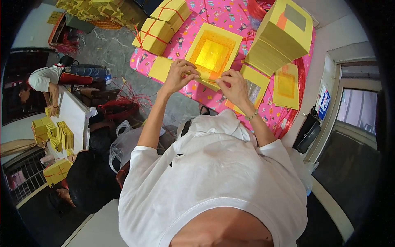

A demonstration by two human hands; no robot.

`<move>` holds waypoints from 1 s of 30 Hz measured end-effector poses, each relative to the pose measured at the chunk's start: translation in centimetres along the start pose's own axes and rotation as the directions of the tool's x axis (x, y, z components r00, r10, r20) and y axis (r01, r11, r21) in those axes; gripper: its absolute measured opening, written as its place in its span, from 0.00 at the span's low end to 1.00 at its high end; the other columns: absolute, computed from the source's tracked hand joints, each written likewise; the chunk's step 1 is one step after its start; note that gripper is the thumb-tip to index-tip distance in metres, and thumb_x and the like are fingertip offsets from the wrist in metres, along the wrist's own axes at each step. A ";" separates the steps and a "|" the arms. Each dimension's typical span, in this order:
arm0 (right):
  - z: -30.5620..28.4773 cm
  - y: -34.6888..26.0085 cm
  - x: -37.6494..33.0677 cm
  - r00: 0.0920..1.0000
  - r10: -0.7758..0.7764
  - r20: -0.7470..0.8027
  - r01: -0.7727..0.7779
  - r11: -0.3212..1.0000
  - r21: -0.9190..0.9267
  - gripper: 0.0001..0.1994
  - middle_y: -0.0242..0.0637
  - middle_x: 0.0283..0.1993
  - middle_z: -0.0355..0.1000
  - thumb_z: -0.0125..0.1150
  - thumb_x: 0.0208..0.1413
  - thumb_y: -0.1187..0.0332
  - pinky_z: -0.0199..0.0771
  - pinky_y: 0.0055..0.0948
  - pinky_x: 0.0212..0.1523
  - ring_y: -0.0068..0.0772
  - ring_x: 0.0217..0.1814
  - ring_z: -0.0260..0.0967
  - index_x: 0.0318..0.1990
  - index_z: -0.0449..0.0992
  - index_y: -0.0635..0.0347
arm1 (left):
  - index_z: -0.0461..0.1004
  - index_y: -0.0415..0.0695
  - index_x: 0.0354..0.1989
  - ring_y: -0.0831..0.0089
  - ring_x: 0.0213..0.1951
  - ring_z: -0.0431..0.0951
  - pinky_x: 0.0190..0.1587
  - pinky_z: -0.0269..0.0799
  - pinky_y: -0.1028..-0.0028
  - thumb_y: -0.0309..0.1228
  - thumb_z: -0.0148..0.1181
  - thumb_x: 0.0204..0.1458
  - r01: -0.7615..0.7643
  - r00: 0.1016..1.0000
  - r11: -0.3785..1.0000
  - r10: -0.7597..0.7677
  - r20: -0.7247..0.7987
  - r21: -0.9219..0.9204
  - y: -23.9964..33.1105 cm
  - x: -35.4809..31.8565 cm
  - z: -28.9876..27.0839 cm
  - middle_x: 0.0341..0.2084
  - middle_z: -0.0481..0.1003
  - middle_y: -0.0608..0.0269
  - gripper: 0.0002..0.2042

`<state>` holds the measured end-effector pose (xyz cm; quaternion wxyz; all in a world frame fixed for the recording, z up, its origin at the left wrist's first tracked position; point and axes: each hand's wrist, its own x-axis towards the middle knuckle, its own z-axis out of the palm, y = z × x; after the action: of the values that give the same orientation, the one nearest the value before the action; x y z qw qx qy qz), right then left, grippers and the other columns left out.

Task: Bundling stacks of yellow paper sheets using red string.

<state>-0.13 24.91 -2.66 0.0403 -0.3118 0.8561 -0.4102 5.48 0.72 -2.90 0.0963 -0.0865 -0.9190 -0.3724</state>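
While the left hand [177,77] and the right hand [235,87] are meeting over the near edge of a thick yellow paper stack [192,52], the fingers of each are bending inward, thumb and forefinger tips close together; whether they are pinching a thin strand is too small to tell. The stack, gold-centred with an orange patterned border, is lying on a counter [207,11] covered in pink printed cloth. Right of it, a tall yellow block [284,41] is standing, with flatter yellow piles [285,87] lying nearer the wearer. Beyond its left side, yellow bundles [155,35] bound in red are sitting. Farther left, a co-worker [46,77] in a white top is leaning over a white counter [74,109] that is holding small yellow stacks [63,135].
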 end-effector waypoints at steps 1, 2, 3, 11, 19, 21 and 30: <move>0.0 0.0 0.0 1.000 0.000 0.000 0.000 1.000 0.000 0.09 0.37 0.36 0.71 0.63 0.47 0.64 0.67 0.35 0.43 0.39 0.39 0.66 0.27 0.79 0.60 | 0.81 0.50 0.28 0.66 0.43 0.68 0.48 0.61 0.66 0.37 0.65 0.43 0.000 1.000 1.000 0.000 0.000 0.000 -0.1 0.0 0.0 0.34 0.75 0.67 0.07; 0.1 0.0 0.1 1.000 -0.004 -0.004 0.004 1.000 -0.006 0.09 0.37 0.36 0.71 0.63 0.47 0.63 0.67 0.35 0.42 0.39 0.39 0.67 0.27 0.79 0.60 | 0.81 0.50 0.28 0.65 0.43 0.68 0.48 0.61 0.66 0.37 0.65 0.43 0.007 1.000 1.000 -0.006 0.003 -0.009 -0.2 0.0 0.0 0.33 0.75 0.66 0.07; 0.1 0.0 0.1 1.000 -0.008 -0.008 0.008 1.000 -0.012 0.09 0.37 0.36 0.71 0.63 0.47 0.63 0.67 0.36 0.42 0.39 0.39 0.67 0.27 0.79 0.60 | 0.81 0.50 0.28 0.65 0.43 0.68 0.48 0.61 0.66 0.37 0.65 0.43 0.013 1.000 1.000 -0.013 0.006 -0.018 -0.2 0.1 0.0 0.33 0.75 0.66 0.06; -0.1 -0.2 0.1 0.980 -0.154 -0.124 0.141 0.984 -0.108 0.07 0.37 0.31 0.74 0.61 0.50 0.65 0.70 0.32 0.33 0.40 0.31 0.70 0.31 0.77 0.60 | 0.79 0.50 0.32 0.64 0.42 0.68 0.47 0.61 0.65 0.33 0.65 0.41 -0.021 0.997 0.997 0.016 0.071 0.070 1.0 1.1 -1.0 0.35 0.74 0.65 0.08; -2.3 -1.7 1.8 0.987 -0.008 -0.160 0.022 0.996 0.083 0.10 0.37 0.36 0.73 0.63 0.51 0.66 0.72 0.28 0.31 0.33 0.31 0.71 0.38 0.75 0.61 | 0.74 0.50 0.41 0.65 0.38 0.70 0.38 0.66 0.67 0.25 0.58 0.44 -0.131 0.991 0.922 0.116 0.061 0.365 2.8 2.9 -1.4 0.32 0.75 0.66 0.14; -2.1 -1.2 2.1 0.919 0.067 -0.388 0.050 0.958 0.282 0.17 0.39 0.47 0.68 0.65 0.50 0.66 0.72 0.27 0.36 0.30 0.41 0.69 0.47 0.71 0.61 | 0.74 0.49 0.41 0.62 0.35 0.70 0.36 0.67 0.67 0.25 0.58 0.46 -0.093 0.995 0.960 0.095 0.002 0.266 3.9 3.2 -1.8 0.30 0.75 0.63 0.12; -2.2 0.7 3.0 0.994 0.108 -0.026 -0.023 0.435 0.900 0.34 0.34 0.56 0.62 0.65 0.51 0.59 0.59 0.27 0.59 0.26 0.59 0.59 0.61 0.55 0.62 | 0.70 0.36 0.45 0.80 0.37 0.74 0.40 0.69 0.77 0.28 0.53 0.57 0.293 0.955 0.584 -0.212 0.206 -0.757 7.8 3.3 -1.3 0.36 0.76 0.66 0.11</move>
<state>-3.58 24.99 -1.16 0.1811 -0.1928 0.5207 -0.8117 4.25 5.62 4.08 -0.0477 -0.0057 -0.6721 -0.7389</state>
